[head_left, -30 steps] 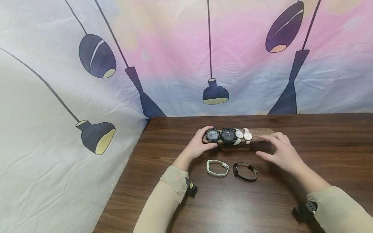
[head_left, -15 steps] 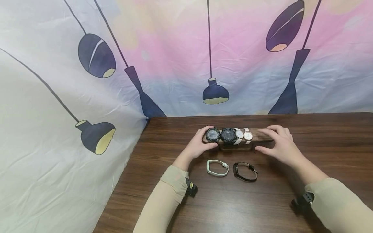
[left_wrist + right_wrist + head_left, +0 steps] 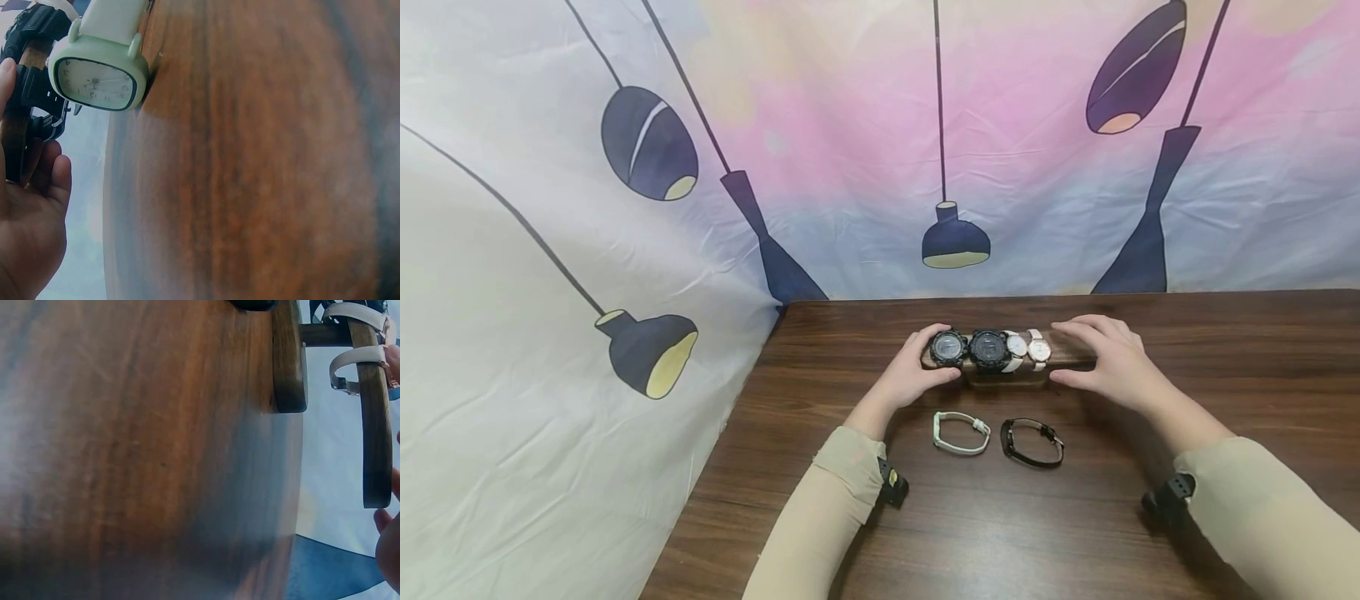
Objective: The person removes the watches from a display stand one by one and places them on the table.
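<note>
A wooden watch stand (image 3: 1070,353) bears two chunky black watches (image 3: 948,347) at its left, then a white-strapped watch (image 3: 1016,345) and a rose-gold watch (image 3: 1039,350) on a pale strap. My left hand (image 3: 907,371) grips the stand's left end, thumb in front and fingers behind, around the outermost black watch. Around the bar's right part, my right hand (image 3: 1120,367) spreads thumb and forefinger on either side, tips close to the rose-gold watch. In the right wrist view, a fingertip (image 3: 394,359) overlaps that watch; most of the hand is out of frame.
In front of the stand, a pale green watch (image 3: 97,81) and a slim black watch (image 3: 1032,461) lie on the brown wooden table (image 3: 1000,533). A cloth backdrop (image 3: 850,167) printed with lamps hangs behind the table's back edge and along its left side.
My right hand has moved left and back along the bar, closer to the rose-gold watch. The left hand and the stand have stayed in place.
</note>
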`<move>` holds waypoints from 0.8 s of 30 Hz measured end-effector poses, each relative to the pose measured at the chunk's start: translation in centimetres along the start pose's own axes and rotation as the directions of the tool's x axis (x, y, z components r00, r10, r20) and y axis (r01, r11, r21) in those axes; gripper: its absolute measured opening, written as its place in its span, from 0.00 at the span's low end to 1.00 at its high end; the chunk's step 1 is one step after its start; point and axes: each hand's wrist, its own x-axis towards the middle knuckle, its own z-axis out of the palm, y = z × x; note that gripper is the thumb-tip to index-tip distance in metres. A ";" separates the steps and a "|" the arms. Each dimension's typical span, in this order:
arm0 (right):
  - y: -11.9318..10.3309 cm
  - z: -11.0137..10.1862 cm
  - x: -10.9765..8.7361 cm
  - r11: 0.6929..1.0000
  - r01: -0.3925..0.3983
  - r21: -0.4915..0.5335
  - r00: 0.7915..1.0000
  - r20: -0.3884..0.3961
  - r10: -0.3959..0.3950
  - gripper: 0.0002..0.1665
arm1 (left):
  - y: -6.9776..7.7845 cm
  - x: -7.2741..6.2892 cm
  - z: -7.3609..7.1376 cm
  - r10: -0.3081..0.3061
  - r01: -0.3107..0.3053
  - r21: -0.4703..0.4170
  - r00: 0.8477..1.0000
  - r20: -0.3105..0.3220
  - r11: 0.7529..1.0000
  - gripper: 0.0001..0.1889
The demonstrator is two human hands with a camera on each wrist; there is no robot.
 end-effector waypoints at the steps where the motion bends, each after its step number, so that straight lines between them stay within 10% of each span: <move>1: 0.0 0.0 0.2 1.000 0.004 -0.005 1.000 0.011 -0.003 0.40 | 0.0 0.0 0.0 0.001 -0.001 -0.002 1.000 0.000 1.000 0.36; 24: -0.6 -0.4 3.2 0.987 -0.061 -0.147 0.946 0.308 0.104 0.46 | 0.0 0.1 -0.1 -0.007 0.007 -0.012 1.000 0.018 1.000 0.36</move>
